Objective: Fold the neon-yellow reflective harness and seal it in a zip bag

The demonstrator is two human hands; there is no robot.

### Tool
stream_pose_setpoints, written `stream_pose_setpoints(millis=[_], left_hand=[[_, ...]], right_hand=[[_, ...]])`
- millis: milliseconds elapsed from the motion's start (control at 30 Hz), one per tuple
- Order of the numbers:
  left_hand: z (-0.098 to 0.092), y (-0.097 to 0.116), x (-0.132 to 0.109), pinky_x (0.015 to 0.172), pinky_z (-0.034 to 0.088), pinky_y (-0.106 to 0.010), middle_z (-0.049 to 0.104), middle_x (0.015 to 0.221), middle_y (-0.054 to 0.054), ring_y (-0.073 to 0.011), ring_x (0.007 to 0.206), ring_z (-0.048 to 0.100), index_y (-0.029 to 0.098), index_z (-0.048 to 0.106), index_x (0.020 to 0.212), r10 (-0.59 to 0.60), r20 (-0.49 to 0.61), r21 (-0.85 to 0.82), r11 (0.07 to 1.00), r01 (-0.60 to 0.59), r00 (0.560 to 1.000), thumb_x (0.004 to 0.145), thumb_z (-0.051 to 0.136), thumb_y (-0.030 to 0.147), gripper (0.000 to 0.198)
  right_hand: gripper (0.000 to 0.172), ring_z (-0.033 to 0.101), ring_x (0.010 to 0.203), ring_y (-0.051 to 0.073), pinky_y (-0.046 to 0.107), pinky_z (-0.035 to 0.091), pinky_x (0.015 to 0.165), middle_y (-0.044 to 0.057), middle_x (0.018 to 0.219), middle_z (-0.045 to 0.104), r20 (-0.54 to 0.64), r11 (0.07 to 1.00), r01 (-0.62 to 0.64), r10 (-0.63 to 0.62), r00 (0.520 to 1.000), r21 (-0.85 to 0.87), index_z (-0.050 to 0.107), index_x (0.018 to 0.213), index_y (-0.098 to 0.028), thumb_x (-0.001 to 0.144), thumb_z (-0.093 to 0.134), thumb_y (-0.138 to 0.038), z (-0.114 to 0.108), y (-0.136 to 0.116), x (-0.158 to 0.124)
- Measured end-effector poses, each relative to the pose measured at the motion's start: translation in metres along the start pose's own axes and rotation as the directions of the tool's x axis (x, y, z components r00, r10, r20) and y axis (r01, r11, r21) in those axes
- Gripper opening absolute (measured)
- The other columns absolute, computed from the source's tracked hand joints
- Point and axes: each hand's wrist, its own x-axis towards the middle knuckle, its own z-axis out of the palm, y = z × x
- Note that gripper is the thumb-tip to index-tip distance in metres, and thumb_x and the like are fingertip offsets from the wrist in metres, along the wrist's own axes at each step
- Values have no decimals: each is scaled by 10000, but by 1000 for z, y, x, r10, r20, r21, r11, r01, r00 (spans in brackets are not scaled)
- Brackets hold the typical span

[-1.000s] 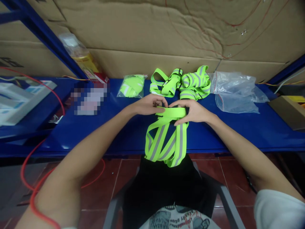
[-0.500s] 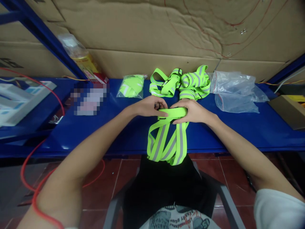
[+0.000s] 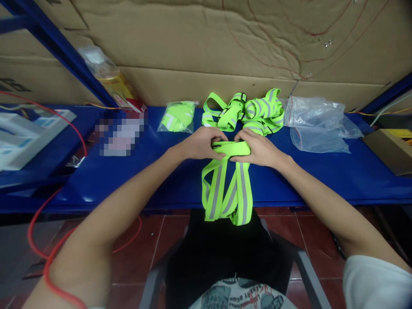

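Observation:
A neon yellow-green reflective strap (image 3: 246, 189) with grey stripes hangs in loops from both hands, over the front edge of the blue table. My left hand (image 3: 202, 143) is closed on the left end of its folded upper band, thumb in front. On the right end of that band, my right hand (image 3: 259, 148) is closed too, fingers behind and thumb below. Just beyond the hands lie more bundled straps (image 3: 265, 107) of the same kind. Parts of the held band are hidden behind my fingers.
Left of the bundles lies a clear bag with a folded strap (image 3: 177, 116). Clear zip bags (image 3: 317, 122) lie to the right, near an open cardboard box (image 3: 389, 150). A wrapped bottle (image 3: 107, 77) stands at the back left. A red hose (image 3: 48, 257) passes by my left arm.
Both hands have shifted slightly along the upper band, the right one a little left. The hanging loops have swung and narrowed a bit.

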Motion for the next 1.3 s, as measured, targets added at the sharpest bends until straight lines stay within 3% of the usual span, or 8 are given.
stream_pose_setpoints(millis=[200,367,500,600,900,1067,1200,1300], left_hand=[[3,-2,-1,702,411,-291,535,786,35,-161,745,543,205,783,1041,144,-127,161,979,-123,981,745,840,294,314],[3,-5,-5,806,496,-310,661,957,-21,-194,873,626,218,767,1173,188,-125,203,966,-160,974,871,793,337,325],[-4,-6,-7,855,510,-318,708,1058,-63,-221,984,661,245,753,1269,185,-97,259,953,-154,978,945,773,389,355],[-7,-6,-7,851,505,-329,709,1013,-70,-234,1000,659,263,794,1123,201,-74,306,937,-170,977,990,742,411,206],[-4,-15,-7,765,556,-306,663,1062,-69,-177,838,630,272,772,1389,150,-148,45,988,-144,978,965,796,506,485],[-2,-18,-7,773,605,-305,608,1368,-101,-159,907,651,308,797,1357,110,-125,-20,993,-114,986,875,896,518,536],[1,-18,-6,796,597,-300,664,1222,-68,-164,902,650,307,800,1336,90,-149,-24,995,-94,985,899,877,398,453],[5,-14,-5,782,569,-291,680,1170,-59,-164,880,641,290,797,1306,81,-174,21,997,-78,981,906,853,330,406]], right_hand=[[523,656,847,242,348,422,725,70,1080,747,-45,995,-24,28,999,96,617,1238,-235,983,696,-684,-5,-4,-3],[331,566,616,166,329,422,636,35,929,752,-137,990,11,8,991,143,681,1091,-226,1075,585,-543,-5,1,-3],[320,720,837,240,369,525,765,82,1047,811,-208,986,118,-91,974,118,717,1000,-233,1060,629,-535,-2,6,-2],[330,759,978,277,400,555,851,89,1086,824,-208,983,165,-144,968,87,739,966,-244,1065,634,-541,0,9,-1],[335,757,901,264,380,540,811,86,972,820,-187,984,158,-141,972,77,725,877,-235,1050,659,-515,-5,11,1],[297,761,871,261,363,529,778,95,1019,819,-171,991,113,-101,980,65,757,1065,-211,1049,654,-489,-7,13,0],[643,783,987,294,387,570,826,110,1221,826,-187,988,36,-6,982,153,625,1525,-217,977,755,-528,-6,17,-2],[505,779,1015,300,417,577,888,101,1190,830,-213,988,51,-19,977,147,732,1376,-217,972,756,-520,-2,22,-1]])
